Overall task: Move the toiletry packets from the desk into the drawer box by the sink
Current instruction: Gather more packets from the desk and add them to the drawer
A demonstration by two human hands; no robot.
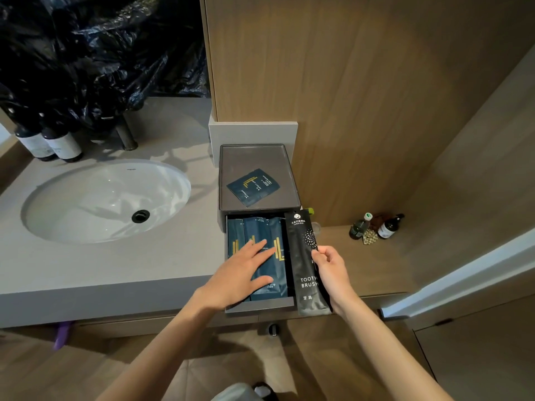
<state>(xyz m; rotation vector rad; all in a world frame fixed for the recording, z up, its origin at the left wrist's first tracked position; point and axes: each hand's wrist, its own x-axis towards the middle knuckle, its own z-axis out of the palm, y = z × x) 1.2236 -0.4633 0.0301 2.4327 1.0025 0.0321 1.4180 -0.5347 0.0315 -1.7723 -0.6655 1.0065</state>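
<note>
A dark grey drawer box [225, 175] stands on the counter right of the sink, its drawer [260, 306] pulled out toward me. Several navy packets with gold marks [275, 235] lie lengthwise in the drawer. My left hand [241, 270] rests flat on them, fingers spread. My right hand [330, 266] pinches a long black toothbrush packet [302, 250] by its right edge, holding it lengthwise over the drawer's right side. One small navy packet [253, 186] lies on the box's top tray.
A white oval sink [107, 198] is set in the grey counter [173, 256], with two dark bottles [49, 143] and a faucet behind it. Black plastic sheeting covers the mirror. Small bottles [376, 227] stand on the wooden ledge to the right, beside a wood wall.
</note>
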